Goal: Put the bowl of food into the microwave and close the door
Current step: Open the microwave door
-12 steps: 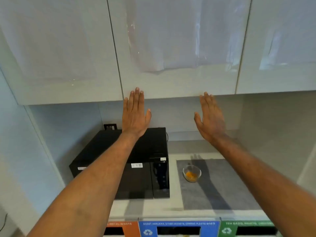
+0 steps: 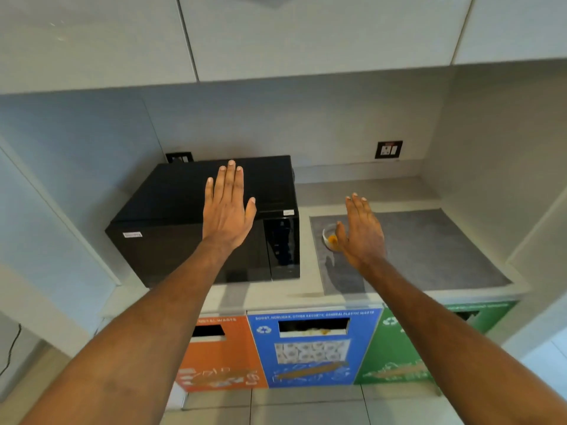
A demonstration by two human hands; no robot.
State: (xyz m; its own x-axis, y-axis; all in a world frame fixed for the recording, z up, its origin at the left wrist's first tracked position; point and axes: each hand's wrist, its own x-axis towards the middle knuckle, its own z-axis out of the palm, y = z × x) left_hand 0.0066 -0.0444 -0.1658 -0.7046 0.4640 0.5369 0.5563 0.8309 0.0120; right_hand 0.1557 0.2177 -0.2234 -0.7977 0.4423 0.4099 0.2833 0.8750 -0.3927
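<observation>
Two bare forearms, sleeveless, hands without jewellery.

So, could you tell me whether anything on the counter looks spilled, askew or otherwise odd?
Nothing stands out. The microwave sits square with its door shut, and the bowl stands upright on the grey mat, no spill visible around it. The right hand partly hides the bowl; the left hand is open in front of the microwave.

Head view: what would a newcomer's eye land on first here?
Two bare hands held flat with fingers spread: the left hand in front of the black microwave, whose door is shut, the right hand over the grey mat. The right hand partly hides a small bowl with orange food.
</observation>
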